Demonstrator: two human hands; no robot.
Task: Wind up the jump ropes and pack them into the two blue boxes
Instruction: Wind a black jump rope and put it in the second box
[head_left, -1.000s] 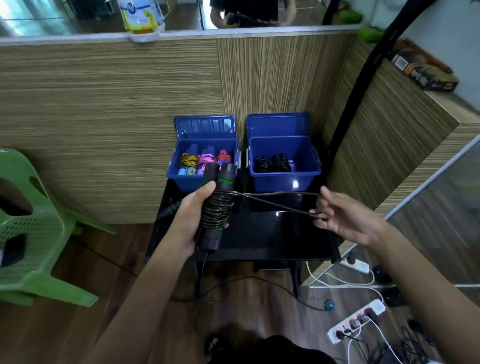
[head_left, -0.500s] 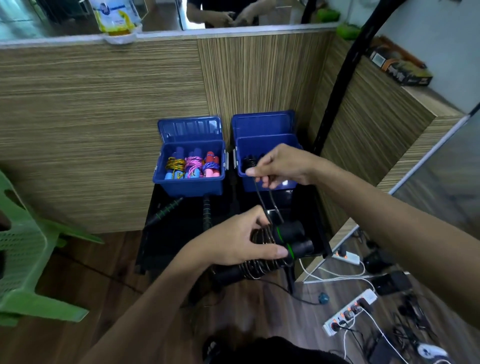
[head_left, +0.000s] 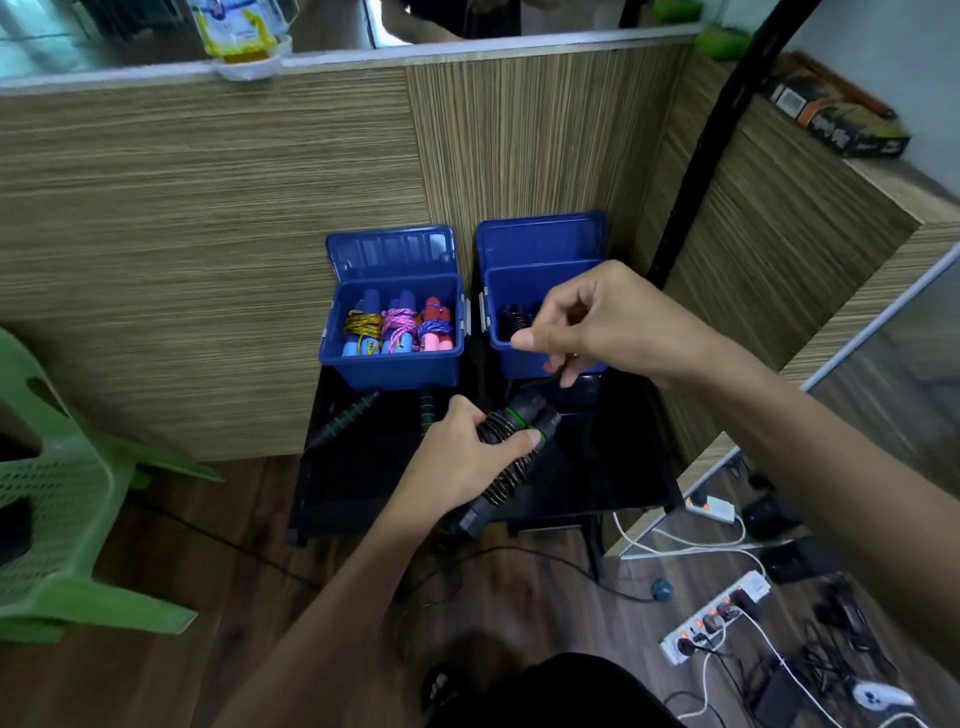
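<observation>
My left hand (head_left: 470, 457) grips a black jump rope (head_left: 511, 452) with green rings, its two handles held together and the cord coiled around them, over the black table (head_left: 613, 467). My right hand (head_left: 592, 322) pinches the free end of the cord just above the handles, in front of the right blue box (head_left: 524, 291). That box holds black wound ropes, mostly hidden by my hand. The left blue box (head_left: 395, 364) holds three wound colourful ropes. Another black rope with green-ringed handles (head_left: 349, 418) lies loose on the table.
Both box lids stand open against the striped wooden wall (head_left: 208, 234). A green plastic chair (head_left: 57, 499) stands at the left. On the floor at the right lie a power strip (head_left: 711, 618) and several cables. A black pole (head_left: 711, 135) rises behind the right box.
My left hand has tilted the wound handles from upright to slanting and brought them low over the table. My right hand came in from the right, to just above the handles with the cord end.
</observation>
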